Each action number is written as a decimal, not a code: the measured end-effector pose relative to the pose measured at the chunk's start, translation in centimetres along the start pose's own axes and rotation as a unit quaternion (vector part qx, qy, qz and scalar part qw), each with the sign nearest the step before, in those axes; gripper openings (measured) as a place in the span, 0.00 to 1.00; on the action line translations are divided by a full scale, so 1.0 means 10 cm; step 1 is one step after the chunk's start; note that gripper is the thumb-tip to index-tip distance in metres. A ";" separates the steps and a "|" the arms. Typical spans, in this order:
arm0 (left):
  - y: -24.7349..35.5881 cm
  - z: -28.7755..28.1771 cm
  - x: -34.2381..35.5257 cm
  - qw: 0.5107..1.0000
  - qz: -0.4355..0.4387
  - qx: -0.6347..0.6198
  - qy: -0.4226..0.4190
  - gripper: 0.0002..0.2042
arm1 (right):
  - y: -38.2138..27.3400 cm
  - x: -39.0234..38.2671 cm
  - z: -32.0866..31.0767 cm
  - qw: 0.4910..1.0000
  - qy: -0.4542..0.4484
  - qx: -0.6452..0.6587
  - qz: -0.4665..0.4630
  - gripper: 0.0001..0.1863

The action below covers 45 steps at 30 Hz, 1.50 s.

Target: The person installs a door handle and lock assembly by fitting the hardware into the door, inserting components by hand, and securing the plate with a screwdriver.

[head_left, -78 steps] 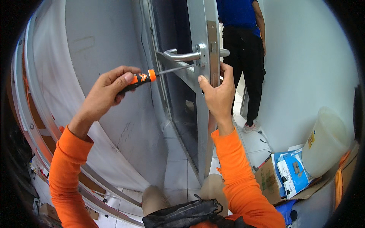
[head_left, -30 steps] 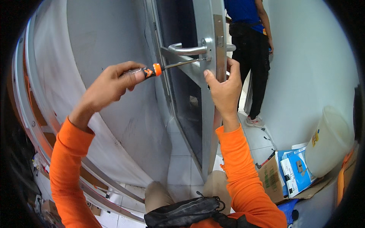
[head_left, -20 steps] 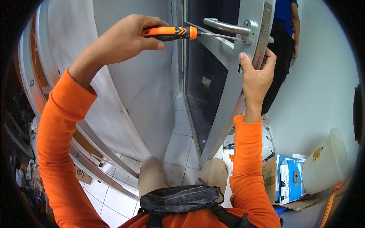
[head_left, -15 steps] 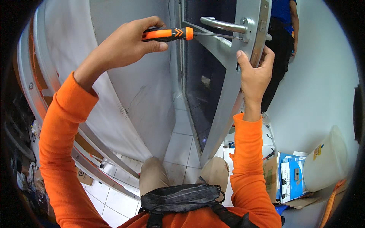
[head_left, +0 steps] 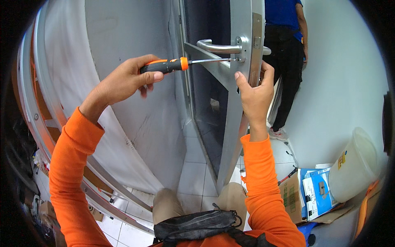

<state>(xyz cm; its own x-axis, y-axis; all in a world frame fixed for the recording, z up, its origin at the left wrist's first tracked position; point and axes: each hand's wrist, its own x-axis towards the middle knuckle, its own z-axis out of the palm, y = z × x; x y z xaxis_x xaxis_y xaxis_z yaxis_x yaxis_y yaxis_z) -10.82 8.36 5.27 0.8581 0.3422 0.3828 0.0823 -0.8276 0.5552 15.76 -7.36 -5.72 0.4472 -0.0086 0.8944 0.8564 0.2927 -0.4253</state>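
Note:
My left hand (head_left: 125,80) is closed around the black and orange handle of a screwdriver (head_left: 164,66). Its metal shaft runs to the right, and the tip meets the lower part of the plate under a silver lever door handle (head_left: 220,48). With my right hand (head_left: 257,92) I grip the edge of the grey door (head_left: 236,111), thumb on the near face and fingers wrapped behind, just below the latch plate (head_left: 257,43). The fingertips behind the door are hidden.
Another person in a blue top and black trousers (head_left: 282,57) stands behind the door. At right, a translucent bin (head_left: 352,168) leans beside blue folders (head_left: 319,193) and a cardboard box (head_left: 290,197). Metal frame rails (head_left: 45,103) curve along the left. A grey panel (head_left: 135,49) stands behind my left hand.
Door, handle and both hands appear further left in view. My left hand and the screwdriver sit lower, with the handle rotated and the fingers shifted. The tip stays at the handle plate.

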 end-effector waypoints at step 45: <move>0.34 -0.04 -0.39 0.989 -0.084 -0.115 0.036 0.23 | -0.80 -0.30 0.89 0.754 -0.160 0.591 0.238 0.21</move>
<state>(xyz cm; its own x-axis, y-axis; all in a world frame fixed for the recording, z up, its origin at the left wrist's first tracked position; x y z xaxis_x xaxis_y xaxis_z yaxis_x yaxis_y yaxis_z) -14.10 4.38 5.94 0.8028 0.5041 0.3184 0.0961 -0.6364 0.7654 5.28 -1.15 -3.77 0.3837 0.5422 0.7475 -0.2947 0.8390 -0.4574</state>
